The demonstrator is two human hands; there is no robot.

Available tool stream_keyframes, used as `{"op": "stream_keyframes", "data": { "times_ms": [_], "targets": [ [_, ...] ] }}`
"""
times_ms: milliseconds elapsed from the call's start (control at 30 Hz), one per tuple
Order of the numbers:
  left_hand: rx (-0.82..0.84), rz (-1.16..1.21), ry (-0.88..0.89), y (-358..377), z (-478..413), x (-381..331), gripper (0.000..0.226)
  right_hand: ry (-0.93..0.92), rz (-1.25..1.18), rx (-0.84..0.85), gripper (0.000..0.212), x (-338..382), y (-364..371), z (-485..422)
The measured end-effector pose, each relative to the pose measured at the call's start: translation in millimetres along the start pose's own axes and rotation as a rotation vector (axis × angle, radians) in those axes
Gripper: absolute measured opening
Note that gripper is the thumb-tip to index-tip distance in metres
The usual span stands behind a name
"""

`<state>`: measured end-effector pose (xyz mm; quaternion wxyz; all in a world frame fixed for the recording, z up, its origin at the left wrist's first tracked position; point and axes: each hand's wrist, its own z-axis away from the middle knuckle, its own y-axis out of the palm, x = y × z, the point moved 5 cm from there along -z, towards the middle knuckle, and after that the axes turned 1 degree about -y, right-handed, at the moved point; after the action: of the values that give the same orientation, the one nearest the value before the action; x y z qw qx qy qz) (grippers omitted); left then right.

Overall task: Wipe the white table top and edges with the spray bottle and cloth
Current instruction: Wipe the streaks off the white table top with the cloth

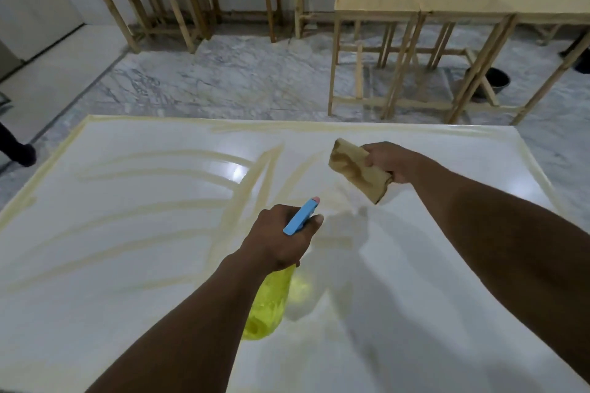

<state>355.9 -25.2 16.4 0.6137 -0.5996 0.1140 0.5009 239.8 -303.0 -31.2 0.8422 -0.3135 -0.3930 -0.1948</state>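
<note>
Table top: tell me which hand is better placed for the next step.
Left, probably. The left hand grips the spray bottle, nozzle aimed at the streaked table top. The right hand holds the cloth lifted off the surface, so wiping likely follows a spray.

The left hand (281, 238) sits at the centre of the frame, forearm rising from the bottom edge, fingers curled round the spray bottle (266, 306). The right hand (388, 161), higher and right of centre, grips the cloth (356, 169), its arm stretched in from the right edge.
</note>
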Motion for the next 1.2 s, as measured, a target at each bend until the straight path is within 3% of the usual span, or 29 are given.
{"op": "stream_keyframes", "data": {
  "times_ms": [67,167,300,467,700,900,1067,1200],
  "targets": [
    [-0.021,-0.02,0.015,-9.5,-28.8,-1.2,0.05,-0.131,0.294,-0.064,0.037,34.2,-7.9,-35.6],
    [-0.037,-0.011,0.04,-15.7,-59.6,5.0,0.05,-0.277,0.55,-0.133,0.039,52.6,-2.9,-88.6],
    [-0.022,0.012,0.029,-16.4,-70.4,20.8,0.051,-0.256,0.691,-0.076,0.048,10.6,28.4,-122.2],
    [-0.013,0.037,-0.021,-10.2,-53.7,36.6,0.047,-0.359,0.648,-0.196,0.053,-54.1,67.3,-91.5],
    [-0.027,0.047,-0.043,-4.8,14.5,39.1,0.046,-0.415,0.595,-0.116,0.045,-107.3,121.7,16.5],
    [-0.026,0.069,-0.022,0.3,119.8,52.9,0.045,-0.449,0.689,-0.079,0.053,-154.4,190.1,147.9],
    [-0.02,0.049,-0.051,-1.0,194.2,74.7,0.048,-0.373,0.687,0.018,0.062,-180.1,230.3,234.8],
    [-0.006,0.03,-0.033,-7.0,228.2,77.6,0.051,-0.271,0.491,0.022,0.044,-156.3,214.9,257.8]
  ]
}}
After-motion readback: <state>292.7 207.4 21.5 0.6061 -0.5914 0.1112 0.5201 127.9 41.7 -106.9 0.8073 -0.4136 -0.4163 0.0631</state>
